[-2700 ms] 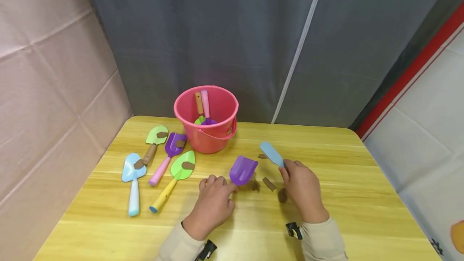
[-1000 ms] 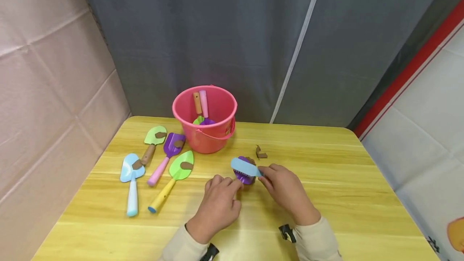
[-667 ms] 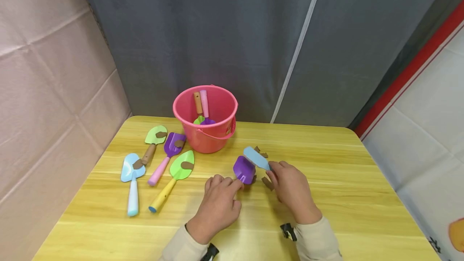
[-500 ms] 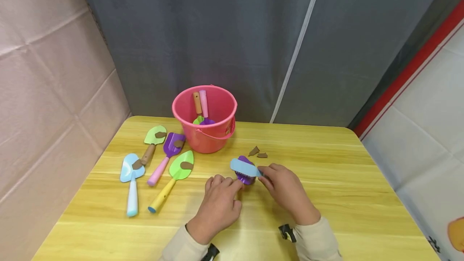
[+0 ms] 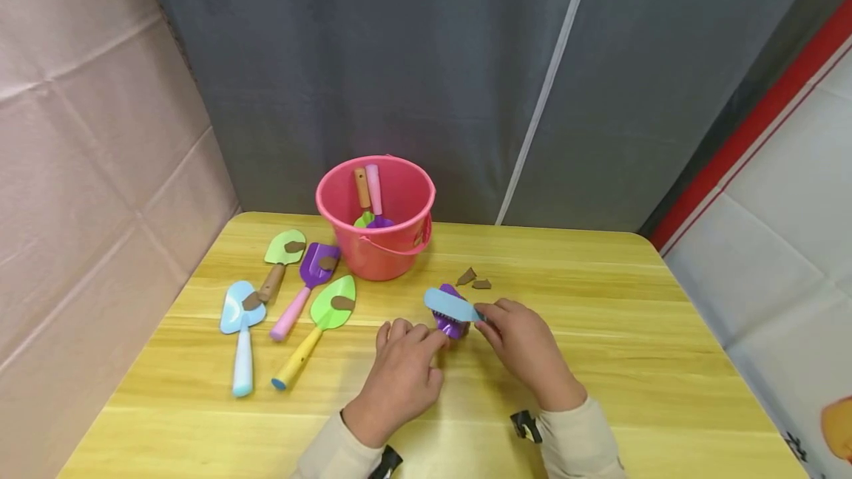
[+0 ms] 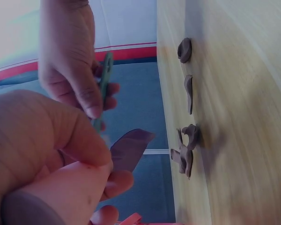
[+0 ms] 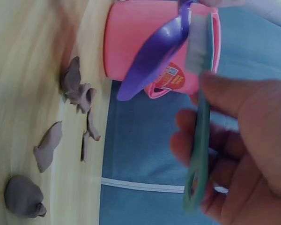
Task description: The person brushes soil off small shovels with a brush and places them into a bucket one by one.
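In front of a pink bucket [image 5: 382, 263] and to its right, a left hand [image 5: 401, 374] curls round the handle [image 6: 68, 190] of a purple shovel [image 5: 452, 330], held above the table [image 5: 612, 294]. The right hand [image 5: 530, 350], fingers bent, pinches a brush [image 5: 444, 304] — its head crosses over the shovel's blade, contact unclear. Brown scraps [image 5: 467, 277] lie right of the bucket. Left and front-left of it lie four more shovels [image 5: 325, 316] — all with brown pieces on their blades.

Tabletop [image 5: 665, 346] free right of right hand [image 5: 532, 353]; trowels [image 5: 302, 357] block left, bucket [image 5: 379, 261] far side.
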{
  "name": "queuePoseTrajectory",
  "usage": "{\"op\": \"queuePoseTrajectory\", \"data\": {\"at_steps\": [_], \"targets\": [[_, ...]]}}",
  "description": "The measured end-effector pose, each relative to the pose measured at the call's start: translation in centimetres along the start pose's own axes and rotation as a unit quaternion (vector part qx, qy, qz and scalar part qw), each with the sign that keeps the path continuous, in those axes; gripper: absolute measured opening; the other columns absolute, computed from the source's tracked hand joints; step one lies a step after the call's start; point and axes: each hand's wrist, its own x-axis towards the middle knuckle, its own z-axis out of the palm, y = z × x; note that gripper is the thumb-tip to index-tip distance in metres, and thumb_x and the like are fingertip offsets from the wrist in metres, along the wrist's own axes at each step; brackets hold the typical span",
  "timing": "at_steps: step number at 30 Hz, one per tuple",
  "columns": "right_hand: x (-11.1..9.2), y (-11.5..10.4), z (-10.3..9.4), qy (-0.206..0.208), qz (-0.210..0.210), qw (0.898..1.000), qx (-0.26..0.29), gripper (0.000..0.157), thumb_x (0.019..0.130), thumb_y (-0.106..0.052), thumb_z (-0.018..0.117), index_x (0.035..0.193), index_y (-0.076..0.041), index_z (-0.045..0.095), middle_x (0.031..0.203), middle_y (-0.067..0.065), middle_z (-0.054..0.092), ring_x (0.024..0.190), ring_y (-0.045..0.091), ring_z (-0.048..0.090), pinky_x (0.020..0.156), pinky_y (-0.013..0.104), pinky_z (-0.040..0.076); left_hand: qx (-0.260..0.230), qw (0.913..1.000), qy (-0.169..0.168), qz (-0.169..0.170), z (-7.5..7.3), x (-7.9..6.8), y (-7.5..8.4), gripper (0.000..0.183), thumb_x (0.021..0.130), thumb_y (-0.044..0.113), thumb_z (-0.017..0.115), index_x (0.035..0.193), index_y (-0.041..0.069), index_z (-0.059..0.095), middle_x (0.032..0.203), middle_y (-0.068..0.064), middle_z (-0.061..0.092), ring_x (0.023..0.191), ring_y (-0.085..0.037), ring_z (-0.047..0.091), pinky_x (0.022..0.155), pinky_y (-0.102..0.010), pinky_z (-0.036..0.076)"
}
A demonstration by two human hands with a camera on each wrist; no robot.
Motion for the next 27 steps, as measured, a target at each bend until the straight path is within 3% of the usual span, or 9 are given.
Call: {"op": "queuePoseTrajectory", "data": {"at_steps": [5,8,12,19,24,27], "targets": [[-0.3,0.5,-0.1,0.024,0.057,0.996,-0.064,0.021,0.081,-0.02,0.068,0.098,-0.007,0.067,0.074,0.002,0.058,0.062,0.019,0.055,0.053,0.034,0.044,-0.006,1.0,-0.001,-0.002,-0.1,0.1,0.1,0.033,0.063,0.011,0.06,0.094,0.024,0.062,0.081,0.009,0.053,0.086,-0.02,0.042,0.091,-0.058,0.026],[-0.2,0.6,-0.2,0.024,0.041,0.998,-0.039,0.023,0.082,-0.02,0.068,0.101,-0.008,0.067,0.077,0.0,0.059,0.064,0.016,0.053,0.056,0.032,0.045,-0.004,1.0,-0.001,-0.004,-0.1,0.1,0.1,0.033,0.064,0.011,0.059,0.094,0.025,0.061,0.081,0.01,0.052,0.087,-0.02,0.042,0.091,-0.058,0.026],[-0.2,0.4,-0.3,-0.012,0.005,1.0,0.016,0.023,0.082,-0.021,0.068,0.105,-0.013,0.068,0.079,-0.006,0.058,0.065,0.009,0.048,0.059,0.028,0.043,-0.002,1.0,-0.004,-0.004,-0.2,0.2,0.1,0.032,0.065,0.011,0.06,0.094,0.024,0.061,0.083,0.009,0.054,0.087,-0.02,0.042,0.091,-0.059,0.026],[-0.5,1.1,-0.2,-0.011,0.059,0.998,-0.025,0.019,0.083,-0.02,0.067,0.099,-0.01,0.066,0.075,-0.003,0.056,0.058,0.011,0.047,0.053,0.03,0.042,-0.007,0.9999,-0.008,-0.008,-0.1,0.1,0.2,0.033,0.064,0.01,0.059,0.094,0.024,0.061,0.081,0.01,0.052,0.086,-0.02,0.041,0.092,-0.059,0.024],[-0.3,0.6,-0.3,-0.031,0.009,0.999,0.034,0.022,0.082,-0.02,0.067,0.103,-0.013,0.067,0.081,-0.007,0.058,0.065,0.008,0.048,0.06,0.028,0.043,-0.005,0.9999,-0.009,-0.01,-0.2,0.1,0.1,0.032,0.065,0.012,0.06,0.094,0.024,0.061,0.082,0.009,0.053,0.086,-0.02,0.042,0.092,-0.059,0.025],[-0.3,0.6,-0.3,-0.025,0.002,1.0,0.008,0.017,0.082,-0.019,0.068,0.098,-0.012,0.067,0.077,-0.005,0.057,0.064,0.01,0.049,0.057,0.029,0.043,-0.007,0.9999,-0.007,-0.009,-0.2,0.1,0.1,0.032,0.065,0.012,0.06,0.094,0.024,0.061,0.083,0.009,0.054,0.086,-0.02,0.042,0.092,-0.06,0.024]]}}
